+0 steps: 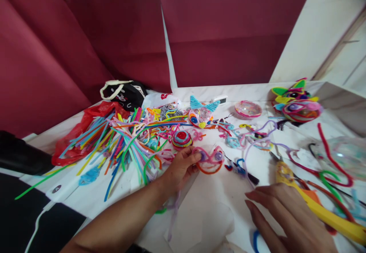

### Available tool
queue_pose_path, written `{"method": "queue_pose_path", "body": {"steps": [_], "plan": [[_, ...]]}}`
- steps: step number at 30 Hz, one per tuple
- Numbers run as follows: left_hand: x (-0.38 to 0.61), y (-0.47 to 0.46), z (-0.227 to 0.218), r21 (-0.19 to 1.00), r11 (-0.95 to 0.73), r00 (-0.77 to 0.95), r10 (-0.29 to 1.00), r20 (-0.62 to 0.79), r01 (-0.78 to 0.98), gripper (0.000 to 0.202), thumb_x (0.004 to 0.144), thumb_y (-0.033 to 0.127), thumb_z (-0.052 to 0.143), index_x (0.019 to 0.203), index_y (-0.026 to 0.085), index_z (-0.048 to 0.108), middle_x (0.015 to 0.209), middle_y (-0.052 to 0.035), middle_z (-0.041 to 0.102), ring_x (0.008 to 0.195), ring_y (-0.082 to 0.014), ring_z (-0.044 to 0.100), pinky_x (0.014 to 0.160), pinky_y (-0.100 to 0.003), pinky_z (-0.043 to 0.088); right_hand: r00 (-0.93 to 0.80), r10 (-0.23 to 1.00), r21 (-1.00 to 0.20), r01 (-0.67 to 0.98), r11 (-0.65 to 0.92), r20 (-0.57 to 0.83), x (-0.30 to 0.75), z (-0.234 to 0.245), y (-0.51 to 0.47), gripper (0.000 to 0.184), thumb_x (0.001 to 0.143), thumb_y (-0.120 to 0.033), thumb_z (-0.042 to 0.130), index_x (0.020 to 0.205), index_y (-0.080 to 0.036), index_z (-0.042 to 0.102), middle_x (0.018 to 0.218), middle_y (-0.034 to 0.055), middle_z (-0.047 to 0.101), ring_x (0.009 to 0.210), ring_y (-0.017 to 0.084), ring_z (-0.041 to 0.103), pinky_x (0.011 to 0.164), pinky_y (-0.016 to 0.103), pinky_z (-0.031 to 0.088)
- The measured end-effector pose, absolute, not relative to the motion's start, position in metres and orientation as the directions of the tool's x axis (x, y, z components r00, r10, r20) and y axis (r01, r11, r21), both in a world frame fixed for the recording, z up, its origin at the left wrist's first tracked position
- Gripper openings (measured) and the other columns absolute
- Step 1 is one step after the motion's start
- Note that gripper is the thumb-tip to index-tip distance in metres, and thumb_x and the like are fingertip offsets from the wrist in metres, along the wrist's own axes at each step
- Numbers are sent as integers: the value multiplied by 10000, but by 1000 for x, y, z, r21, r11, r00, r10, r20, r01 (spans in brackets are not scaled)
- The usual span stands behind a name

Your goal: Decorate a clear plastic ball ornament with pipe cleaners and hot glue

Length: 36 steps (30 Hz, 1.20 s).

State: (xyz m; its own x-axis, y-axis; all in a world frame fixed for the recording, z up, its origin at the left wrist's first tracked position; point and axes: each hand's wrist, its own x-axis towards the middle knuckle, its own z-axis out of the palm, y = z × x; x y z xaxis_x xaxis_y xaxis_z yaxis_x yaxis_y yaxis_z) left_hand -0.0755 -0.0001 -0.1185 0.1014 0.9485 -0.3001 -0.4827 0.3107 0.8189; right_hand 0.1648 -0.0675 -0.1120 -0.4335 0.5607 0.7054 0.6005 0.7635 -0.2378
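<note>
My left hand (178,167) pinches the left edge of a round pipe-cleaner face (209,159) with an orange rim, pink loops and two bead eyes, lying on the white table (211,207). My right hand (281,215) rests flat at the lower right with its fingers stretched out and empty, pointing left. A yellow glue gun (323,211) lies just to its right. A small domed piece with a red centre (182,138) sits just above my left hand.
A big heap of coloured pipe cleaners (122,142) covers the left of the table, beside a red plastic bag (82,131) and a black bag (124,93). Finished cat-face pieces (201,116) (297,102), a pink dish (248,109) and a clear dome (347,156) lie behind and right.
</note>
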Motion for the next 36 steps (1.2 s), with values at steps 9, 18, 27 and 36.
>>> {"method": "queue_pose_path", "body": {"steps": [9, 18, 27, 36], "plan": [[-76, 0, -120, 824, 313, 98, 948, -303, -472, 356, 556, 309, 877, 756, 144, 634, 671, 34, 583, 558, -58, 501, 506, -193, 359, -428, 567, -231, 616, 753, 703, 165, -112, -67, 125, 926, -176, 503, 955, -147, 621, 851, 75, 604, 819, 186, 545, 772, 323, 398], [-77, 2, -124, 790, 285, 100, 956, -276, -543, 305, 624, 342, 841, 777, 157, 653, 683, 29, 627, 569, -71, 543, 501, -201, 380, -419, 563, -238, 610, 756, 712, 163, -111, -67, 143, 928, -164, 490, 937, -128, 628, 844, 82, 590, 820, 182, 532, 772, 316, 397], [-76, 3, -123, 727, 290, 65, 945, -322, -622, 302, 667, 365, 803, 843, 169, 655, 688, 32, 638, 555, -89, 565, 465, -218, 388, -414, 555, -242, 601, 762, 721, 161, -108, -66, 123, 911, -156, 515, 929, -127, 633, 834, 74, 594, 808, 175, 545, 763, 305, 420], [-75, 0, -121, 798, 245, 101, 968, -228, -551, 286, 687, 360, 797, 822, 146, 662, 681, 22, 612, 556, -87, 537, 477, -219, 380, -461, 564, -219, 608, 763, 685, 168, -117, -66, 133, 887, -164, 569, 1014, -156, 606, 901, 80, 615, 845, 204, 573, 779, 340, 442]]}}
